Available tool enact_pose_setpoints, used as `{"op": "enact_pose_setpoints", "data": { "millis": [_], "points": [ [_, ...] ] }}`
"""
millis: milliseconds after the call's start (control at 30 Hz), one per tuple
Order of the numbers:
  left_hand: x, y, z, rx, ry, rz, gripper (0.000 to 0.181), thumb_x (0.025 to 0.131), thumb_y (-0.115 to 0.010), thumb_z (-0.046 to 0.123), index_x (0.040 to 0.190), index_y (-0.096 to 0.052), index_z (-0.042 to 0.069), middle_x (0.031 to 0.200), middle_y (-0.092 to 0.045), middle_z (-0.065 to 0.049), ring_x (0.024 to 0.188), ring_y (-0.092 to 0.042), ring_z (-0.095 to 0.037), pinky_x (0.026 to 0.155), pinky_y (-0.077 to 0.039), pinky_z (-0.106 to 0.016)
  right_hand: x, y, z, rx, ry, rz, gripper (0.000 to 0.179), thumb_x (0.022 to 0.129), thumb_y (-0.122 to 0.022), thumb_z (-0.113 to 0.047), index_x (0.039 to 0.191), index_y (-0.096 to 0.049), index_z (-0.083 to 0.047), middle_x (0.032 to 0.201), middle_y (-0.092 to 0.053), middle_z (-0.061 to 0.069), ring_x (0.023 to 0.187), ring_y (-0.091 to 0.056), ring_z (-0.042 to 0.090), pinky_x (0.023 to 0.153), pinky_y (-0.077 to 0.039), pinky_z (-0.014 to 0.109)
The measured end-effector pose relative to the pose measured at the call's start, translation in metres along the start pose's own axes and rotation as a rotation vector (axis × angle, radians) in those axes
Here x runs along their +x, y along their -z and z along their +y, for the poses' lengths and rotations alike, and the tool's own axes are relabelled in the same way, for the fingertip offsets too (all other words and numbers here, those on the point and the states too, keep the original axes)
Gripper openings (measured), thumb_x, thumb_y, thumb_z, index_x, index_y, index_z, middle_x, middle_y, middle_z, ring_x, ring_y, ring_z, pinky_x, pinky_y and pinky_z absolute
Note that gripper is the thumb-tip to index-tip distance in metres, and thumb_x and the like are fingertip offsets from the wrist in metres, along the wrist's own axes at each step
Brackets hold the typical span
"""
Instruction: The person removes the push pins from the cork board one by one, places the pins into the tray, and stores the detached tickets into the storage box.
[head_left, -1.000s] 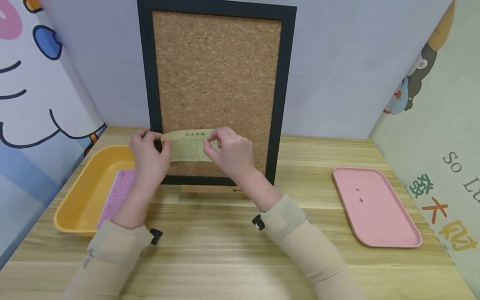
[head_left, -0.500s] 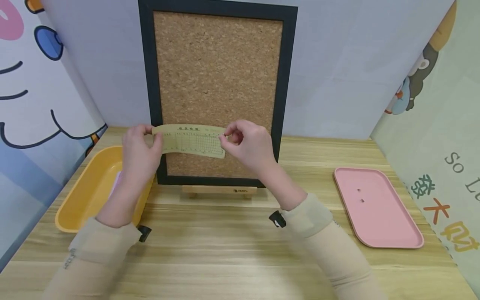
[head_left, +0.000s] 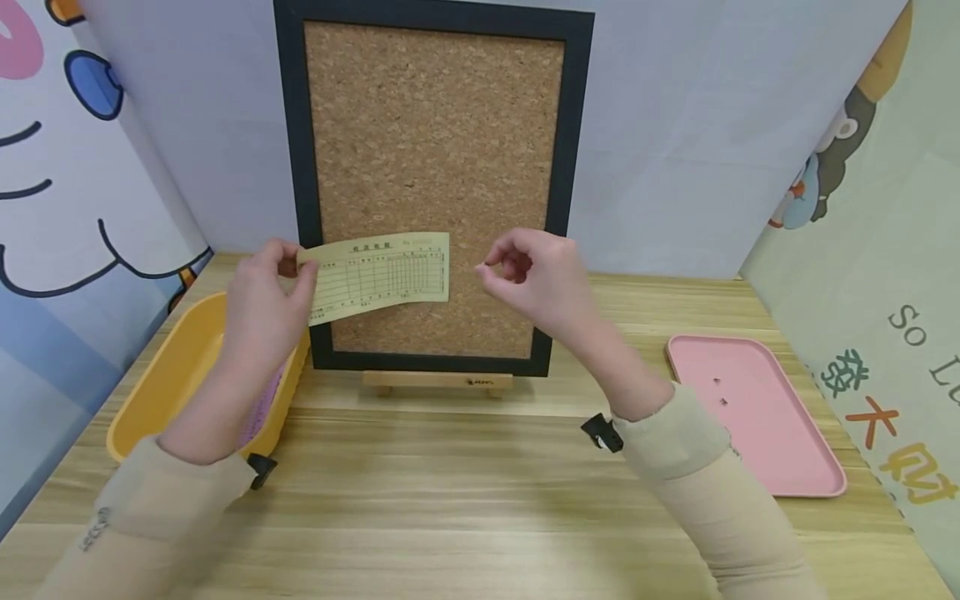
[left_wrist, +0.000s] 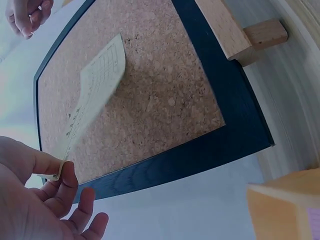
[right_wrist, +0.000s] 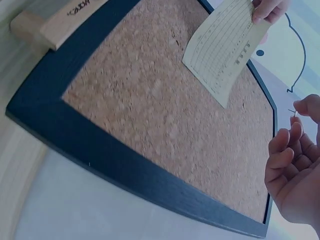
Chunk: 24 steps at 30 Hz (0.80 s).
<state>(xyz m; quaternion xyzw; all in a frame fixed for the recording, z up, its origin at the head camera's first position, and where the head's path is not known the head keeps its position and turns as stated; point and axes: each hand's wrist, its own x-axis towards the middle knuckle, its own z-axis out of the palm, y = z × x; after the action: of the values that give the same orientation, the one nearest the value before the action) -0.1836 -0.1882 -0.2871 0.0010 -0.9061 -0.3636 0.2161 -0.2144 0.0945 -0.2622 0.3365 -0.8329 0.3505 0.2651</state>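
Note:
A pale yellow printed receipt slip (head_left: 382, 271) hangs by its left end from my left hand (head_left: 258, 308), pinched between thumb and forefinger. The slip's free right end bends out in front of the lower part of the framed cork board (head_left: 438, 142), apart from it as the left wrist view shows. To the right of the slip, my right hand (head_left: 543, 279) pinches a small thumbtack (right_wrist: 293, 112) between thumb and forefinger. Its thin pin shows in the right wrist view, while in the head view it is barely visible. The right hand touches neither slip nor board.
The board stands on a small wooden easel (head_left: 438, 380). At left, partly behind my left arm, a yellow bin (head_left: 127, 408) holds a purple printed sheet (head_left: 262, 408). A pink tray (head_left: 765, 433) at right carries two small tacks (head_left: 717, 381), (head_left: 723, 402).
My right hand has let go of the slip and moved right, the tack still pinched. My left hand has moved slightly left and up with the slip, whose right end now swings free.

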Motion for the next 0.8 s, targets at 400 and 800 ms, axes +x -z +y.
{"op": "enact_pose_setpoints", "data": {
  "millis": [400,800],
  "points": [
    [0.0,0.02,0.011,0.031,-0.069,0.008,0.031,0.098,-0.049,0.021,0.111,-0.057,-0.005,0.099,-0.059,-0.022,0.071,-0.052,-0.026,0.049,-0.035,-0.02,-0.011,0.036,0.008,0.007,-0.075,-0.032,0.008,0.08,-0.071,-0.007,0.077,-0.064,-0.004,0.063,-0.055,0.002,0.057,-0.049,0.01,0.052,-0.036,0.016],
    [0.01,0.044,0.013,0.082,-0.096,0.009,0.026,0.097,-0.053,0.02,0.108,-0.058,-0.002,0.099,-0.057,-0.019,0.071,-0.055,-0.027,0.045,-0.035,-0.017,-0.026,0.075,0.023,-0.044,-0.154,-0.039,0.006,0.081,-0.069,-0.009,0.078,-0.064,-0.006,0.064,-0.055,-0.001,0.055,-0.049,0.008,0.05,-0.039,0.016]
  ]
}}
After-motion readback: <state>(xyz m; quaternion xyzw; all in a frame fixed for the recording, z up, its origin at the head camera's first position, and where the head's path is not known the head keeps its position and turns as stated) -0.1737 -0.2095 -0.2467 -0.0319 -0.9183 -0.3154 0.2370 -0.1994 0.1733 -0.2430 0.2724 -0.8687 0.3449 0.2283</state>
